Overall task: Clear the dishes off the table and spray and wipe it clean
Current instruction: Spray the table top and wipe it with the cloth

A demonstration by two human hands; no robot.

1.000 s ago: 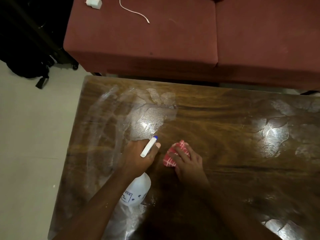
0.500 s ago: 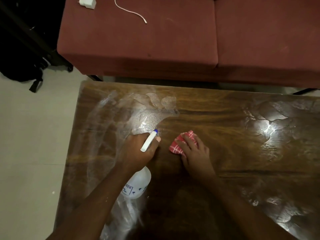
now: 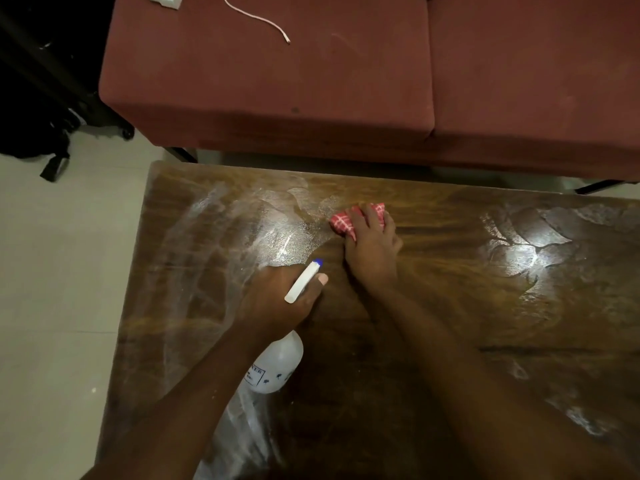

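A dark wooden table (image 3: 450,306) fills the lower view, with wet, whitish spray streaks across its left half. My left hand (image 3: 280,299) grips the neck of a white spray bottle (image 3: 273,368), whose blue-tipped nozzle (image 3: 303,280) points toward the table's far side. My right hand (image 3: 372,247) presses a red-and-white checked cloth (image 3: 346,221) flat against the tabletop near the far edge, at the border of the wet patch. No dishes are in view.
A maroon sofa (image 3: 311,81) stands right behind the table's far edge, with a white charger (image 3: 166,0) and cable (image 3: 256,19) lying on it. Pale tiled floor (image 3: 62,271) lies to the left, and a black bag (image 3: 31,133) sits at the upper left.
My right hand has slid the cloth away from me toward the table's far edge. The left hand with the bottle has stayed roughly in place. The camera view shifted slightly.
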